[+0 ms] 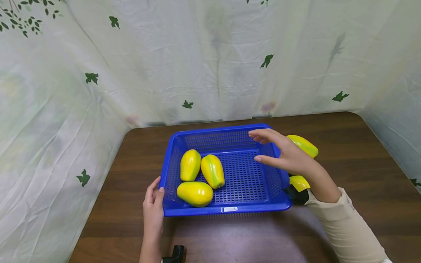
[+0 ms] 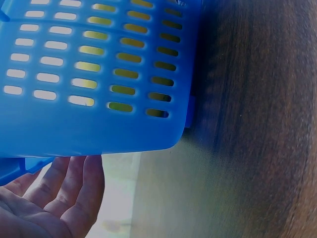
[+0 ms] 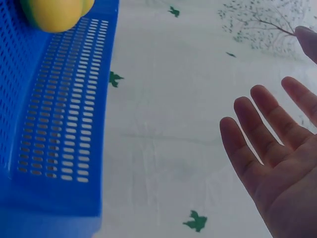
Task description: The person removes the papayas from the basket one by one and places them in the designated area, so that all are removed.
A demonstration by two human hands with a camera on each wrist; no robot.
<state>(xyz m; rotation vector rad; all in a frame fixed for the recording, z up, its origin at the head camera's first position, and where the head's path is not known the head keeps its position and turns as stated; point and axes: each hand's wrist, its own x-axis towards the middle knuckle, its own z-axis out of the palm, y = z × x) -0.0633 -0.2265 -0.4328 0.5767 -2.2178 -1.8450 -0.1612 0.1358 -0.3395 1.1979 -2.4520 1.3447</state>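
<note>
A blue plastic basket (image 1: 243,179) with slotted walls stands on the table, also seen as a slotted wall (image 2: 99,129) in the left wrist view. Three yellow, papaya-shaped fruits lie in its left half: one fruit (image 1: 190,165) at the back, a green-streaked fruit (image 1: 212,171) beside it, and a fruit (image 1: 195,194) in front. My left hand (image 1: 154,204) grips the basket's left rim, its thumb at the edge. Above the basket's right side hovers my right hand (image 1: 284,151), fingers extended and thumb apart, holding nothing; its spread fingers (image 3: 270,124) show in the right wrist view.
Right of the basket, a yellow fruit (image 1: 303,146) lies on the brown wooden table (image 1: 348,164), partly behind my right hand. Another fruit (image 1: 299,183) shows by the right wrist, mostly covered. A pale cloth curtain (image 1: 223,62) with green leaf prints surrounds the table's back and sides.
</note>
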